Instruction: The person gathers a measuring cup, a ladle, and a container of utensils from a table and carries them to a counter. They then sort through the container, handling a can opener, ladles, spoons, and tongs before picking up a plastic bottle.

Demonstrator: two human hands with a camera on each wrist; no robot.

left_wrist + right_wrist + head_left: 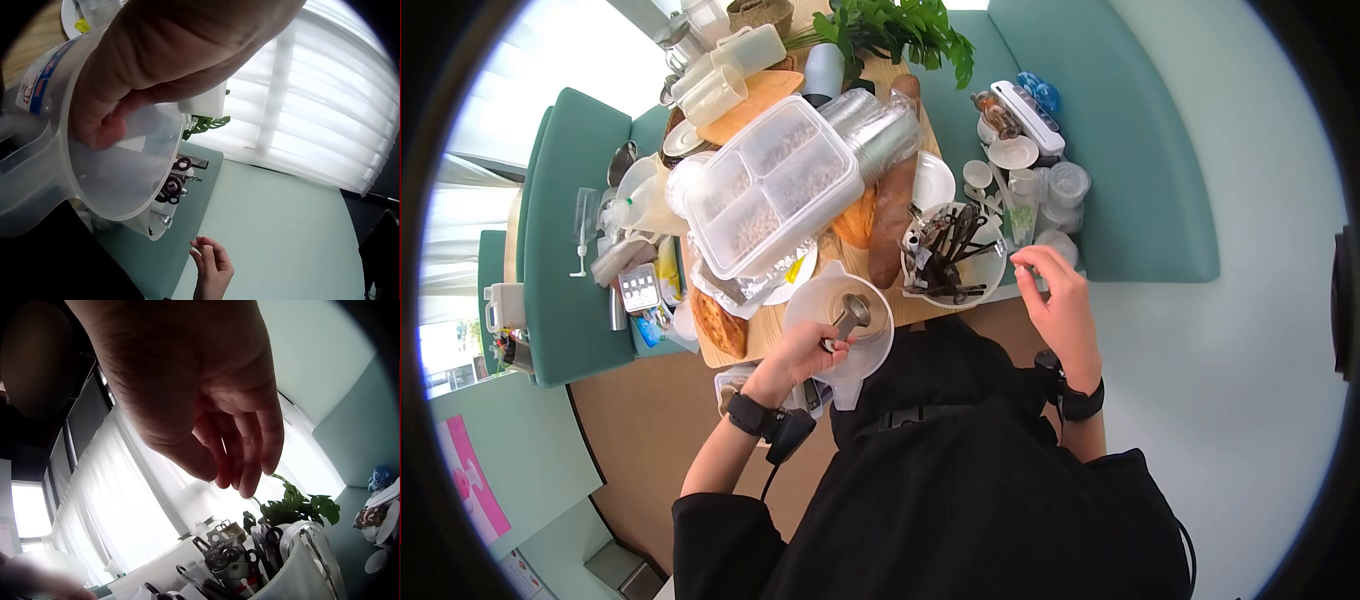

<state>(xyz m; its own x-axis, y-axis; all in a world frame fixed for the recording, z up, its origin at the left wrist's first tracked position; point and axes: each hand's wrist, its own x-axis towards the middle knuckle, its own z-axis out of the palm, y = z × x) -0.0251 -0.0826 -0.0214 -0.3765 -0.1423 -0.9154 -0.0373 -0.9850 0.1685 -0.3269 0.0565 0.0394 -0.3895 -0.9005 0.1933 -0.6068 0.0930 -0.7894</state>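
A translucent plastic jug (872, 350) with a spout and a handle is in front of the body at the table's near edge. My left hand (805, 352) reaches over its rim and grips a round-headed metal utensil (855, 308) by its short handle, above the jug's inside. In the left wrist view, the fingers curl inside the jug (119, 187) and hide the utensil. My right hand (1060, 310) hangs in the air with loosely curled fingers and holds nothing. It is just right of a white tub (992, 275) full of dark-handled utensils (945, 250).
A lidded four-part plastic box (775, 185) lies atop the table's pile. Long bread (893, 215), a shorter loaf (718, 325) and wrapped cups (870, 130) surround it. Plastic pitchers (715, 92) and a leafy plant (890, 35) stand behind. Green benches (1140, 200) flank the table, loaded with containers.
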